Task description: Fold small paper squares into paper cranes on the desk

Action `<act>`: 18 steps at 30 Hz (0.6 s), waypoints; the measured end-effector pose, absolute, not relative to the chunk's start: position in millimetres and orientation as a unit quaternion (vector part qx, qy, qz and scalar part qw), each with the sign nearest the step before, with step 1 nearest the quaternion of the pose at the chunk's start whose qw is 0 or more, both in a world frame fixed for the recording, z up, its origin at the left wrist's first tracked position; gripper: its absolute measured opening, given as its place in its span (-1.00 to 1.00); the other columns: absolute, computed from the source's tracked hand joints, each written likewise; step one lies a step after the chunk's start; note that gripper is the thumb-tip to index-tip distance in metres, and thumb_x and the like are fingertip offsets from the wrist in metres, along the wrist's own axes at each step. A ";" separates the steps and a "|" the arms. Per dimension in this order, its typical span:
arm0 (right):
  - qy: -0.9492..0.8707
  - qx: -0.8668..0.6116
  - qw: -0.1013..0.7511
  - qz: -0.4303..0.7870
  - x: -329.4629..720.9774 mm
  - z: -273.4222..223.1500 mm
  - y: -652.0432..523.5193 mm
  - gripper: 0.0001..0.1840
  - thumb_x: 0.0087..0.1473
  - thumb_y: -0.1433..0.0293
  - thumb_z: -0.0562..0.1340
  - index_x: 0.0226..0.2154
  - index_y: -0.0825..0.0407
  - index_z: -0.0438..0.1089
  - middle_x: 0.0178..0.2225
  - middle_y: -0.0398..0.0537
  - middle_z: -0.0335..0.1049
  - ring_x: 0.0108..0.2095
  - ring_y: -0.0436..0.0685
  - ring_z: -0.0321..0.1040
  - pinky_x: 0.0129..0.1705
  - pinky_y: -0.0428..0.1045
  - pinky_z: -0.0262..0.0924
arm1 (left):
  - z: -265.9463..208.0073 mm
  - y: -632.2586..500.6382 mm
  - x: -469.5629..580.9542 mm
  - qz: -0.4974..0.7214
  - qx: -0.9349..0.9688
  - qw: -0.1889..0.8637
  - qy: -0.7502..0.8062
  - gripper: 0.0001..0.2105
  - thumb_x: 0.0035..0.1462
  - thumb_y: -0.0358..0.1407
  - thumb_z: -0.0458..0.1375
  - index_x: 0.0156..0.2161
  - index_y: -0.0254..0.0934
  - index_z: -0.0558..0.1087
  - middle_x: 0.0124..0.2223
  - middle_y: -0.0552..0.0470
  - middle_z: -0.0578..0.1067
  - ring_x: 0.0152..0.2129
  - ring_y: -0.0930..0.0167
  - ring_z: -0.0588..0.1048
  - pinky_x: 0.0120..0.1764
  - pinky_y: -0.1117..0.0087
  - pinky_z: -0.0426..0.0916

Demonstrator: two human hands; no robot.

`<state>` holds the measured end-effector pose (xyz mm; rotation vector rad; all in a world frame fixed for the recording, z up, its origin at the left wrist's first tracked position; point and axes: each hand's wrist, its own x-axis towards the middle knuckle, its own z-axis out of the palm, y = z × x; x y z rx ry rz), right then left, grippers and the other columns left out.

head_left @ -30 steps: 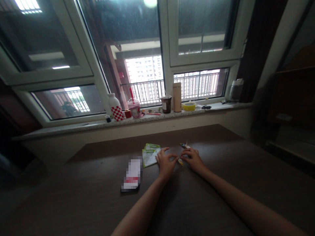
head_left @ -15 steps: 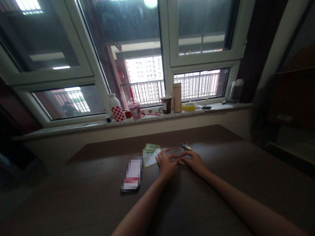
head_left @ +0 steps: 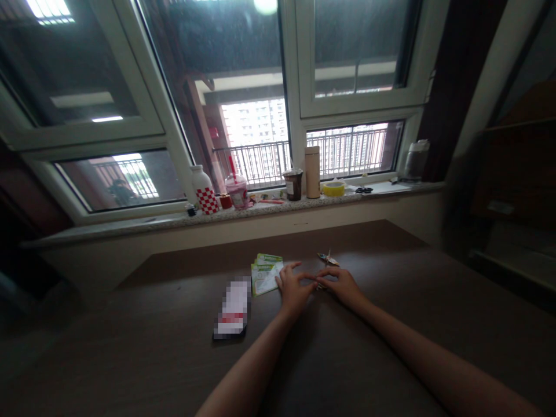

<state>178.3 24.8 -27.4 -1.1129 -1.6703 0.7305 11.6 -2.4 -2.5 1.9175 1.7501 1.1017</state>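
Pale scrap (head_left: 320, 287) in left grip (head_left: 296, 291) and right grip (head_left: 343, 285), both pinched narrow.

The fingertips of the left hand (head_left: 297, 289) and right hand (head_left: 344, 284) have drawn closer together. The small scrap (head_left: 320, 286) beneath them, whose yellowish end showed plainly a second ago, is now mostly covered. The right fingers have lowered, baring more of the folded paper (head_left: 330, 259) beyond.
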 end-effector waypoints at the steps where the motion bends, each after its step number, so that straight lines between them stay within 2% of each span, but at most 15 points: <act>1: -0.686 -0.457 0.481 0.300 178.3 -27.0 24.5 -0.73 -0.09 0.15 0.32 -0.44 -0.01 0.58 -0.32 0.02 0.61 -0.21 0.26 0.49 -0.02 0.14 0.28 | -2.6 -2.1 11.6 0.384 0.671 0.161 0.614 -0.90 -0.05 -0.32 0.38 -0.37 -0.04 0.63 0.14 0.07 0.40 0.17 0.16 0.23 0.27 -0.05 -0.04; 18: -0.668 -0.474 0.501 0.280 174.5 -25.3 20.0 -0.81 -0.13 0.25 0.26 -0.48 0.00 0.52 -0.41 -0.02 0.57 -0.29 0.22 0.47 -0.09 0.11 0.28 | -5.5 0.2 14.4 0.383 0.671 0.170 0.611 -0.94 0.05 -0.31 0.28 -0.36 -0.09 0.61 0.14 0.04 0.42 0.18 0.17 0.22 0.28 -0.14 -0.10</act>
